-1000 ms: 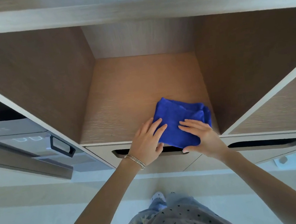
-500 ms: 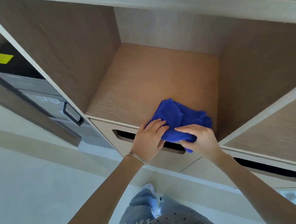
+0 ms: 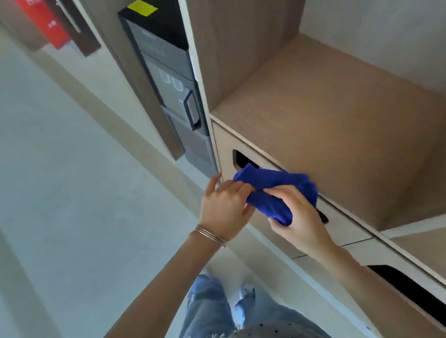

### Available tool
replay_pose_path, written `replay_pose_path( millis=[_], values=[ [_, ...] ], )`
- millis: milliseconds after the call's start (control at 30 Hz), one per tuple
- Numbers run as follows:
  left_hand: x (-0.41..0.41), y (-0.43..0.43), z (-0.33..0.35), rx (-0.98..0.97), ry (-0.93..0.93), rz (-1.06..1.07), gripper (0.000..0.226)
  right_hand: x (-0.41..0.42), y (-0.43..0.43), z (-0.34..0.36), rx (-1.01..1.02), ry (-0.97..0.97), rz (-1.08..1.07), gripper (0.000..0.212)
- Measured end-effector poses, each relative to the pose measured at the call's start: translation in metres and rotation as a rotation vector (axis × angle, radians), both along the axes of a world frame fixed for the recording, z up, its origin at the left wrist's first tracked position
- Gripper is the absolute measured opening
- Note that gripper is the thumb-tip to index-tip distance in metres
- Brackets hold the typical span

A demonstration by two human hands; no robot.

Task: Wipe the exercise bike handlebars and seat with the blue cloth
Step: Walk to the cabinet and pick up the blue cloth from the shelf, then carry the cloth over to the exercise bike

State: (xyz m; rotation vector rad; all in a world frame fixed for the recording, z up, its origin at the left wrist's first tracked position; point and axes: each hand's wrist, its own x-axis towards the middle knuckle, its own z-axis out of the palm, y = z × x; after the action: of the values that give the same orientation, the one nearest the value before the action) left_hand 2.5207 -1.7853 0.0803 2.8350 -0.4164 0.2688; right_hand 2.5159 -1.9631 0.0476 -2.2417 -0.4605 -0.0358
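Observation:
The blue cloth (image 3: pixel 273 191) is bunched up and off the wooden shelf (image 3: pixel 325 124), held in front of the drawer face just below the shelf's front edge. My right hand (image 3: pixel 300 221) grips its lower end from the right. My left hand (image 3: pixel 223 208), with thin bangles on the wrist, pinches its left side with thumb and fingers. The exercise bike, its handlebars and its seat are not in view.
The shelf unit has wooden side walls and drawers with dark cut-out handles (image 3: pixel 426 300) below. A dark grey appliance (image 3: pixel 169 69) with a yellow sticker stands left of the unit. Pale floor (image 3: pixel 46 195) spreads to the left. A red object (image 3: pixel 44 19) stands far back.
The cloth has been lifted off the shelf and pulled out past its front edge by both hands. My head has turned left, so the floor and appliance fill more of the view.

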Motion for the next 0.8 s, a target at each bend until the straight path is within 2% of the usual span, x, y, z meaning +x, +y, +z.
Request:
replay_pose_path(
  millis=[133, 233, 400, 567, 800],
  values=[
    [-0.034, 0.048, 0.000, 0.026, 0.136, 0.219, 0.012, 0.010, 0.038, 0.005, 0.046, 0.069, 0.129, 0.042],
    [-0.070, 0.084, -0.010, -0.005, 0.315, 0.428, 0.021, 0.008, 0.077, 0.005, 0.048, 0.187, 0.302, 0.038],
    [-0.137, 0.137, -0.014, -0.133, 0.339, 0.670, 0.019, -0.016, 0.153, -0.002, 0.024, 0.287, 0.575, 0.039],
    [-0.219, 0.200, -0.015, -0.161, 0.335, 0.858, 0.021, -0.066, 0.239, -0.001, 0.026, 0.287, 0.725, 0.033],
    [-0.332, 0.279, -0.014, -0.142, 0.345, 0.972, 0.022, -0.144, 0.344, 0.010, 0.028, 0.289, 0.908, 0.033]
  ],
)
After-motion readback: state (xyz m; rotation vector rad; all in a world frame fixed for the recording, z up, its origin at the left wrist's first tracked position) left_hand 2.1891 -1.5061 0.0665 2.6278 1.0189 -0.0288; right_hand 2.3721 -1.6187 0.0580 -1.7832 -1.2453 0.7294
